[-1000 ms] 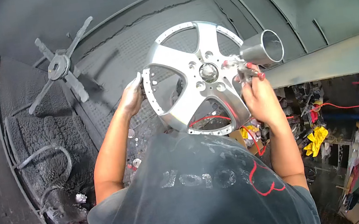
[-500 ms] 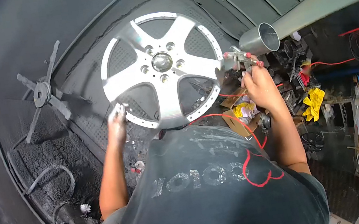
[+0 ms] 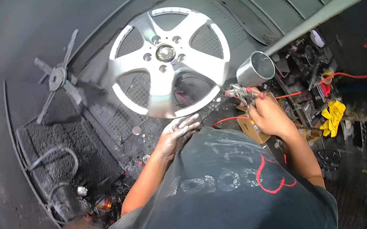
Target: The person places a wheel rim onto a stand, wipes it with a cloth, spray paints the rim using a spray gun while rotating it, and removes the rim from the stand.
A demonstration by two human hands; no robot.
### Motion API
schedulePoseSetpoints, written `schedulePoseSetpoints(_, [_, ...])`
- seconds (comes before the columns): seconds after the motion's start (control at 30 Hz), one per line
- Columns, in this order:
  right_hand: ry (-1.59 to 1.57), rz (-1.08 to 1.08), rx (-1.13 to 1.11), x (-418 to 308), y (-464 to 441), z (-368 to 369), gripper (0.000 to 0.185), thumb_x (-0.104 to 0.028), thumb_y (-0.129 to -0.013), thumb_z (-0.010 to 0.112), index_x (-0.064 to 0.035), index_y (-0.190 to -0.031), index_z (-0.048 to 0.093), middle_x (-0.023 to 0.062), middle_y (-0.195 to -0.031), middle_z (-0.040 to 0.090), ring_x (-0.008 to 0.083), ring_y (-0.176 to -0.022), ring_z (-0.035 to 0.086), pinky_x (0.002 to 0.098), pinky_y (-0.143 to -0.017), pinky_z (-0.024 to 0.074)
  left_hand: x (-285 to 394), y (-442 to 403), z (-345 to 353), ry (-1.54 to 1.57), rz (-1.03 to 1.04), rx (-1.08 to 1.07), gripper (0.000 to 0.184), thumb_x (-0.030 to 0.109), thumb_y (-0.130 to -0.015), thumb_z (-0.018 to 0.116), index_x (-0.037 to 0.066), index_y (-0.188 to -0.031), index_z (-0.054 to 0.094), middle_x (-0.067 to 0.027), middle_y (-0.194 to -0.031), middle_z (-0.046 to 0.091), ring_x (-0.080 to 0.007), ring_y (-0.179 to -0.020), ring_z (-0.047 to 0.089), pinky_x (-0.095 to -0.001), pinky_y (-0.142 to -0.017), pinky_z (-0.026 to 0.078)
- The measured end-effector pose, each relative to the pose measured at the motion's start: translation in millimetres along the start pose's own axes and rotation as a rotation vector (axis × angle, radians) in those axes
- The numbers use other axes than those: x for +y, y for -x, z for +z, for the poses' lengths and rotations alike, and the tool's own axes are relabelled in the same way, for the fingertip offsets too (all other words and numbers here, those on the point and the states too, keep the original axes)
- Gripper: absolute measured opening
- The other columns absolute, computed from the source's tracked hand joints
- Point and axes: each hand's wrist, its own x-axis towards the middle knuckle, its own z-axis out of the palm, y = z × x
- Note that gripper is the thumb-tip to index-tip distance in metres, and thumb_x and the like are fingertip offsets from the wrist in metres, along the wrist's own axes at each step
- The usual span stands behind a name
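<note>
A silver alloy wheel (image 3: 165, 81) with several broad spokes hangs or stands in front of me, its face toward the camera. Just under its lower rim is my left hand (image 3: 179, 133), smudged with silver, the fingers stretched out and holding nothing. Whether the fingertips touch the rim, I cannot tell. My right hand (image 3: 269, 113) is wrapped around a spray gun (image 3: 243, 92) to the right of the wheel. A metal cup (image 3: 256, 68) tops the gun, its open mouth facing up. Behind the wheel, its support is hidden.
Left stands a dark stand with crossed arms (image 3: 57, 78), above a rough dark mat (image 3: 71, 155). A red hose (image 3: 358, 74) runs across the right side. A cardboard box (image 3: 253, 128), a yellow cloth or glove (image 3: 333, 118) and cluttered shelves are also on the right.
My left hand has moved right, from the wheel's lower left to below its rim. The wheel's spokes have turned. My right hand has lowered with the spray gun, and the view has shifted slightly.
</note>
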Motion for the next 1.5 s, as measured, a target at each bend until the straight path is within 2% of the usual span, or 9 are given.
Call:
schedulePoseSetpoints(0.33, [0.077, -0.186, -0.207, -27.1, -8.6, 26.8, 0.036, -0.005, -0.089, 0.052, 0.0083, -0.123, 0.052, 0.0281, -0.123, 0.058, 0.0462, -0.103, 0.059, 0.0499, -0.090, 0.0470, 3.9, 11.7, 11.4, 0.313, 0.170, 0.129, 0.056, -0.007, -0.089, 0.049, -0.008, -0.142, 0.028, -0.0230, -0.136, 0.052, -0.0336, -0.131, 0.051, -0.0407, -0.108, 0.046])
schedulePoseSetpoints(0.63, [0.012, -0.441, -0.223, -49.4, -48.1, 55.8, 0.040, -0.004, -0.087, 0.055, 0.0044, -0.126, 0.049, 0.0267, -0.103, 0.062, 0.0451, -0.093, 0.061, 0.0492, -0.082, 0.0489, 24.1, 20.7, -12.4, 0.285, 0.240, 0.285, 0.046, -0.008, -0.086, 0.045, -0.002, -0.131, 0.038, -0.0145, -0.117, 0.056, -0.0313, -0.120, 0.058, -0.0402, -0.105, 0.049])
schedulePoseSetpoints(0.67, [0.009, -0.349, -0.278, -63.6, -50.1, 52.1, 0.021, -0.004, -0.088, 0.052, 0.0095, -0.103, 0.060, 0.0274, -0.115, 0.062, 0.0444, -0.097, 0.062, 0.0464, -0.089, 0.0493, 25.1, 20.4, -20.8, 0.290, 0.246, 0.285, 0.046, -0.008, -0.086, 0.045, -0.002, -0.131, 0.038, -0.0145, -0.117, 0.056, -0.0313, -0.120, 0.058, -0.0402, -0.105, 0.049])
schedulePoseSetpoints(0.9, [-0.082, -0.341, -0.383, -96.0, -75.3, 60.6, 0.032, -0.002, -0.088, 0.053, 0.0063, -0.118, 0.055, 0.0217, -0.103, 0.065, 0.0407, -0.092, 0.064, 0.0437, -0.083, 0.0504, 70.8, 34.1, -52.3, 0.155, 0.321, 0.442, 0.051, -0.003, -0.084, 0.045, 0.007, -0.133, 0.041, -0.0128, -0.124, 0.058, -0.0257, -0.106, 0.062, -0.0454, -0.094, 0.052])
schedulePoseSetpoints(1.2, [-0.031, -0.464, 0.181, -111.6, -118.4, 49.3, 0.025, 0.002, -0.089, 0.054, 0.0103, -0.112, 0.056, 0.0259, -0.108, 0.062, 0.0402, -0.086, 0.064, 0.0435, -0.077, 0.0521, 138.7, 16.8, -151.4, -0.552, 0.924, 0.805, 0.051, 0.010, -0.094, 0.056, 0.014, -0.143, 0.042, -0.0074, -0.137, 0.048, -0.0197, -0.108, 0.056, -0.0327, -0.087, 0.049])
schedulePoseSetpoints(1.3, [-0.050, -0.313, 0.351, -102.5, -126.1, 28.0, 0.022, 0.003, -0.088, 0.053, 0.0120, -0.108, 0.057, 0.0291, -0.112, 0.061, 0.0453, -0.092, 0.064, 0.0472, -0.081, 0.0517, 116.7, 13.7, -199.4, -0.692, 0.494, 0.812, 0.043, 0.011, -0.095, 0.055, 0.013, -0.138, 0.047, -0.0081, -0.132, 0.054, -0.0196, -0.105, 0.058, -0.0326, -0.085, 0.049])
schedulePoseSetpoints(1.37, [0.030, -0.251, 0.470, -79.2, -122.3, 11.6, 0.021, 0.001, -0.091, 0.050, 0.0084, -0.110, 0.057, 0.0176, -0.091, 0.063, 0.0269, -0.074, 0.061, 0.0383, -0.068, 0.0498, 97.0, 19.3, -181.9, -0.367, 0.140, 0.707, 0.035, 0.013, -0.096, 0.057, 0.010, -0.130, 0.053, -0.0082, -0.127, 0.059, -0.0196, -0.101, 0.061, -0.0328, -0.083, 0.050])
schedulePoseSetpoints(1.4, [0.068, -0.217, 0.527, -67.5, -120.3, 3.4, 0.021, 0.000, -0.092, 0.048, 0.0066, -0.111, 0.057, 0.0118, -0.080, 0.064, 0.0178, -0.065, 0.060, 0.0338, -0.062, 0.0489, 76.6, 17.2, -175.8, -0.334, 0.116, 0.648, 0.031, 0.014, -0.095, 0.058, 0.009, -0.126, 0.056, -0.0074, -0.118, 0.063, -0.0170, -0.097, 0.061, -0.0331, -0.085, 0.050])
schedulePoseSetpoints(1.5, [-0.028, -0.039, 0.694, -52.3, -101.9, -13.9, 0.017, -0.005, -0.094, 0.050, 0.0034, -0.104, 0.060, 0.0086, -0.075, 0.063, 0.0175, -0.062, 0.059, 0.0330, -0.061, 0.0470, -0.1, 1.7, -178.1, -0.480, 0.037, 0.377, 0.036, 0.022, -0.094, 0.063, 0.005, -0.124, 0.058, -0.0071, -0.112, 0.067, -0.0174, -0.098, 0.063, -0.0356, -0.091, 0.048])
